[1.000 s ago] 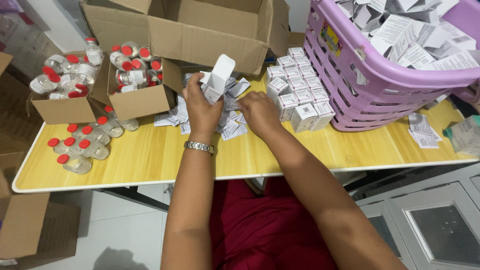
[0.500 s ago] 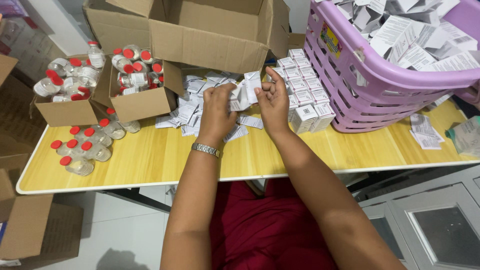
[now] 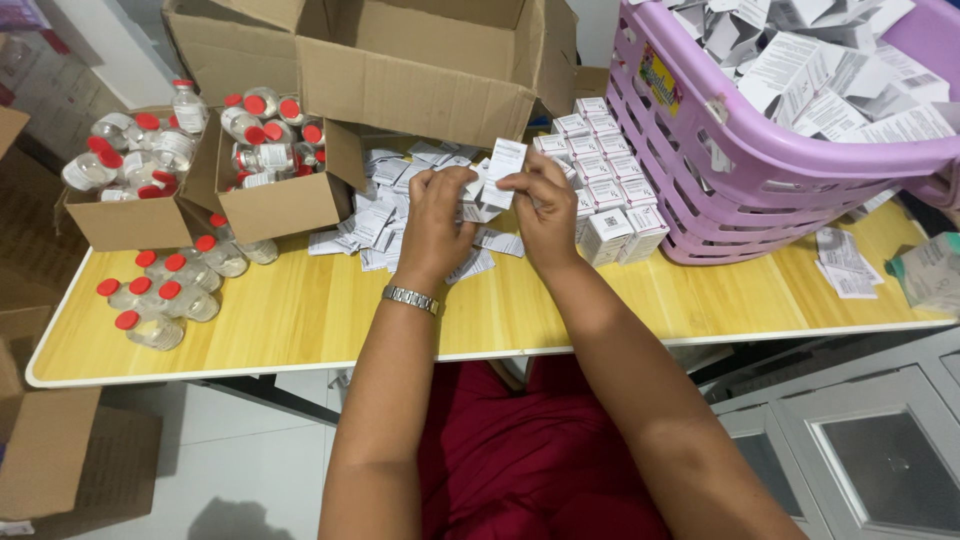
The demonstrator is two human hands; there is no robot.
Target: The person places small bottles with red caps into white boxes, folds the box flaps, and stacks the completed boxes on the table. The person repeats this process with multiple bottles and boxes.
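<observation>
My left hand (image 3: 435,225), a metal watch on its wrist, grips a small white carton (image 3: 475,205) over the middle of the yellow table (image 3: 300,320). My right hand (image 3: 545,215) pinches a folded white leaflet (image 3: 503,165) right beside the carton's open end. Under both hands lies a heap of folded leaflets (image 3: 385,215). To the right of my hands, closed white cartons (image 3: 600,170) stand in rows.
A large open cardboard box (image 3: 420,70) sits behind the hands. Two small cardboard boxes (image 3: 270,205) at left hold red-capped vials, and more vials (image 3: 160,290) lie on the table. A purple basket (image 3: 760,150) full of flat cartons and papers fills the right side.
My left hand lowered the raised open carton toward the table. My right hand picked a leaflet from the heap and brought it up to the carton.
</observation>
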